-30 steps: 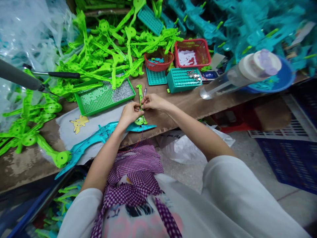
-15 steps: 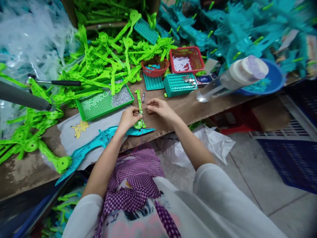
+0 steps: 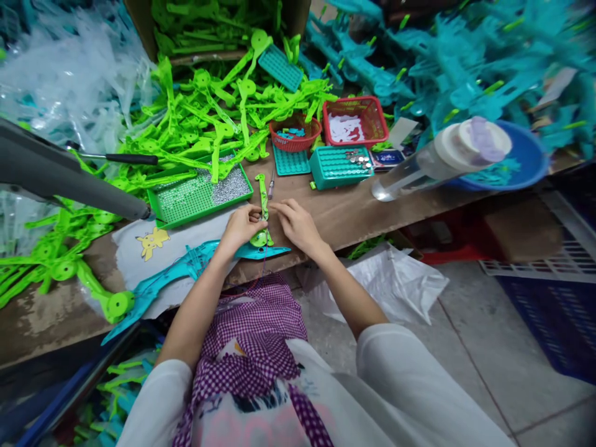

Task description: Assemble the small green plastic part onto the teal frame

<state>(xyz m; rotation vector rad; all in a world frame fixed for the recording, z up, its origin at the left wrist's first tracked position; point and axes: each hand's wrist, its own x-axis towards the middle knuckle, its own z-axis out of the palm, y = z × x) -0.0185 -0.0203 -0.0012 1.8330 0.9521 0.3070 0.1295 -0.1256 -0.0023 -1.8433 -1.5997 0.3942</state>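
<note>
Beyond my grip sits a green tray [image 3: 200, 194] of tiny silver bits, a teal tray [image 3: 338, 166], and two red baskets [image 3: 354, 120] behind it. A clear bottle [image 3: 437, 160] lies off to my right beside a blue bowl [image 3: 531, 162]. Green plastic arms [image 3: 209, 118] heap further back.

- The fingertips of the left hand [image 3: 241, 225] are pressed against the green part [image 3: 263, 208]; whether a pinch is closed on it cannot be told.
- The lower end of the green part is partly covered by both hands.
- The fingertips of the right hand [image 3: 298, 225] meet the green part; any small item between them is too small to be made out.
- The teal blade piece [image 3: 186, 267] is partly hidden under the left wrist.
- The grey bar [image 3: 69, 177] is cut off by the left edge.
- The teal pile [image 3: 465, 56] at the upper right is blurred; single parts cannot be separated.
- The contents of the green tray [image 3: 200, 192] are too small to be identified.
</note>
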